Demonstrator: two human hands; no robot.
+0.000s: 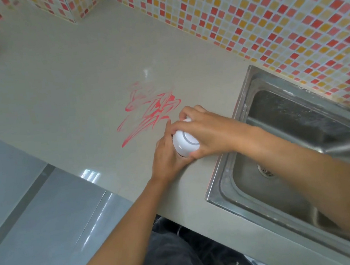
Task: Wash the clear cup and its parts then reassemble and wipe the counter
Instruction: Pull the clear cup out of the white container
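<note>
Both hands wrap the cup on the table beside the sink (229,131): left hand (168,156) fingers closed around its body, right hand (204,133) gripping the white lid (184,142); likely light, slippery plastic, best held low

— What is seen of the cup?
— Only its white domed lid (185,141), ringed in grey, held above the counter (64,100).
— And the counter?
— Smeared with red streaks (148,111).

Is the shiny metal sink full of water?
Empty. The shiny metal sink's bare bottom and its round drain show plainly, with no pooled water.
</note>
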